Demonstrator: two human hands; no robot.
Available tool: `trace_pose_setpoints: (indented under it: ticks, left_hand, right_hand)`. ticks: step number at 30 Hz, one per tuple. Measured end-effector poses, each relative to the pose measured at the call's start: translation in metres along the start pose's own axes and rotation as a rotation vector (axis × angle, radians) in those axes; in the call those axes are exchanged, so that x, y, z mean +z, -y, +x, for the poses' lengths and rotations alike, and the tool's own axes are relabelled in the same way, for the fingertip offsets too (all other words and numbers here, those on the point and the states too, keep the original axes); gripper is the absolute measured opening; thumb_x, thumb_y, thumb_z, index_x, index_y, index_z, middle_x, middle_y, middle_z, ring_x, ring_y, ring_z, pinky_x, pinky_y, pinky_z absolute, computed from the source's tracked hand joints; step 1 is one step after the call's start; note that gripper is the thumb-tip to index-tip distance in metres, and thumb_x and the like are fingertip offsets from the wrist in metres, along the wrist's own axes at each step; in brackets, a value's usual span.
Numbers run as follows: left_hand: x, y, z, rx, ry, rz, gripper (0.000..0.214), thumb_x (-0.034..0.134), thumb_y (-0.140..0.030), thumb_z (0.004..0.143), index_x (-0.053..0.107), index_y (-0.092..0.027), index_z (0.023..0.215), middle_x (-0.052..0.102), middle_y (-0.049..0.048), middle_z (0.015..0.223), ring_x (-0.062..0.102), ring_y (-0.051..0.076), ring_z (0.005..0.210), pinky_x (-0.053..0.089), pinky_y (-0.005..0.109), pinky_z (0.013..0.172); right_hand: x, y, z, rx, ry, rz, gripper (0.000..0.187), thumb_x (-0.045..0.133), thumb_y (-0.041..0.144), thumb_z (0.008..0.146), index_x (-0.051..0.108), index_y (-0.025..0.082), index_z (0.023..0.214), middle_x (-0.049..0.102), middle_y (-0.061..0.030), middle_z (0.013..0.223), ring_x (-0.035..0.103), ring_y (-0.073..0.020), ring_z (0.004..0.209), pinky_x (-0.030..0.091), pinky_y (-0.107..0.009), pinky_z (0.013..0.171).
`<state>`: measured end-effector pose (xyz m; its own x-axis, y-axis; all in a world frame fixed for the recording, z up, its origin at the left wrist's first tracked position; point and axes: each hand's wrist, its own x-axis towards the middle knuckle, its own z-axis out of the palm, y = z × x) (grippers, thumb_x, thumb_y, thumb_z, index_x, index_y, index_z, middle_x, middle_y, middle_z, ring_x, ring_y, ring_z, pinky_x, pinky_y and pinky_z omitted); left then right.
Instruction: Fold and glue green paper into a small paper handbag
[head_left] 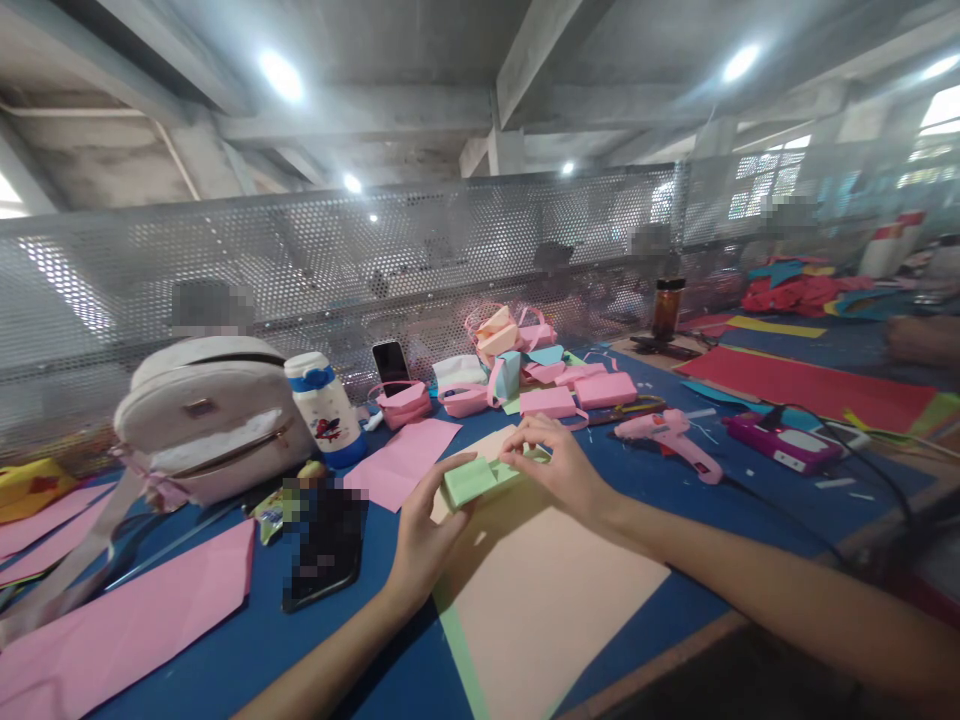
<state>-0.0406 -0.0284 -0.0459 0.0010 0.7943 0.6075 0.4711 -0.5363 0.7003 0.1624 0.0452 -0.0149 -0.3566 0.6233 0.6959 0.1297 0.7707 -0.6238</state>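
A small folded light-green paper box (471, 482) is held above peach paper sheets (547, 590) on the blue table. My left hand (427, 520) grips its left end between thumb and fingers. At the box's right end, my right hand (551, 460) has its fingertips pinched together on the green paper; exactly what part they press is partly hidden. Green paper (461, 645) shows along the left edge beneath the peach sheets.
A pink glue gun (667, 435) and a purple power strip (784, 440) lie to the right. Small pink paper bags (551, 402) sit behind my hands. On the left are a black phone (326, 550), a bottle (324, 410), a white backpack (210, 420) and pink sheets (142, 620).
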Motion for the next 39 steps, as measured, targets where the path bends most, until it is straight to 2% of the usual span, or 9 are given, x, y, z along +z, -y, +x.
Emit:
trace_pose_setpoints:
  ticks: [5, 9, 14, 18, 24, 30, 33, 39]
  left_hand:
    - [-0.001, -0.002, -0.001, 0.069, 0.025, 0.038, 0.037, 0.063, -0.014, 0.085, 0.062, -0.024, 0.121, 0.066, 0.009, 0.128, 0.061, 0.026, 0.121, 0.048, 0.04, 0.103]
    - [-0.001, -0.003, 0.0, 0.095, 0.029, 0.045, 0.038, 0.062, -0.012, 0.085, 0.062, -0.025, 0.121, 0.066, 0.0085, 0.128, 0.061, 0.026, 0.122, 0.048, 0.04, 0.103]
    - [-0.001, -0.004, 0.0, 0.101, 0.042, 0.048, 0.038, 0.062, -0.012, 0.085, 0.062, -0.026, 0.121, 0.067, 0.0068, 0.126, 0.062, 0.024, 0.12, 0.048, 0.037, 0.101]
    - [-0.002, -0.003, 0.0, 0.11, 0.048, 0.047, 0.04, 0.06, -0.01, 0.085, 0.062, -0.026, 0.121, 0.066, 0.0065, 0.127, 0.061, 0.024, 0.121, 0.047, 0.036, 0.102]
    - [-0.002, -0.002, 0.0, 0.169, 0.057, 0.06, 0.042, 0.06, -0.008, 0.085, 0.062, -0.027, 0.122, 0.067, 0.0061, 0.127, 0.061, 0.024, 0.121, 0.047, 0.037, 0.104]
    - [-0.003, -0.003, -0.001, 0.216, 0.085, 0.084, 0.045, 0.058, -0.006, 0.085, 0.06, -0.026, 0.124, 0.066, 0.0071, 0.128, 0.062, 0.024, 0.12, 0.048, 0.038, 0.103]
    - [-0.003, -0.003, -0.001, 0.211, 0.078, 0.078, 0.045, 0.058, -0.006, 0.084, 0.06, -0.027, 0.124, 0.065, 0.007, 0.128, 0.061, 0.024, 0.121, 0.047, 0.039, 0.104]
    - [-0.003, -0.001, -0.001, 0.196, 0.055, 0.077, 0.046, 0.059, -0.004, 0.084, 0.06, -0.027, 0.124, 0.066, 0.0064, 0.127, 0.06, 0.023, 0.121, 0.046, 0.037, 0.104]
  right_hand:
    - [0.001, -0.001, 0.001, 0.076, 0.123, 0.001, 0.014, 0.073, 0.031, 0.089, 0.076, 0.023, 0.078, 0.069, -0.002, 0.079, 0.056, -0.021, 0.081, 0.04, -0.039, 0.085]
    - [0.002, -0.003, 0.002, 0.182, 0.188, 0.128, 0.011, 0.076, 0.03, 0.085, 0.078, 0.022, 0.077, 0.069, -0.0032, 0.081, 0.055, -0.0223, 0.087, 0.041, -0.036, 0.081]
    - [0.003, -0.004, 0.001, 0.242, 0.237, 0.226, 0.019, 0.073, 0.037, 0.084, 0.077, 0.02, 0.08, 0.071, -0.0039, 0.084, 0.06, -0.0216, 0.084, 0.042, -0.034, 0.077]
    - [0.001, 0.0, 0.002, 0.256, 0.221, 0.27, 0.021, 0.07, 0.039, 0.084, 0.072, 0.019, 0.077, 0.067, -0.0027, 0.081, 0.057, -0.0198, 0.08, 0.041, -0.032, 0.074]
    - [-0.003, 0.008, 0.003, 0.218, 0.183, 0.314, 0.019, 0.056, 0.036, 0.09, 0.056, 0.021, 0.08, 0.053, 0.0011, 0.079, 0.049, -0.0161, 0.076, 0.037, -0.029, 0.071]
    - [-0.004, 0.009, 0.002, 0.19, 0.191, 0.303, 0.026, 0.048, 0.039, 0.095, 0.051, 0.021, 0.076, 0.046, 0.0023, 0.074, 0.043, -0.015, 0.071, 0.033, -0.028, 0.066]
    - [-0.003, 0.005, 0.003, 0.174, 0.183, 0.298, 0.028, 0.05, 0.04, 0.095, 0.053, 0.021, 0.075, 0.049, 0.0017, 0.075, 0.045, -0.0153, 0.072, 0.034, -0.028, 0.068]
    - [-0.002, 0.002, 0.005, 0.152, 0.152, 0.273, 0.026, 0.063, 0.044, 0.09, 0.066, 0.02, 0.081, 0.063, -0.0025, 0.082, 0.053, -0.0179, 0.076, 0.039, -0.031, 0.073]
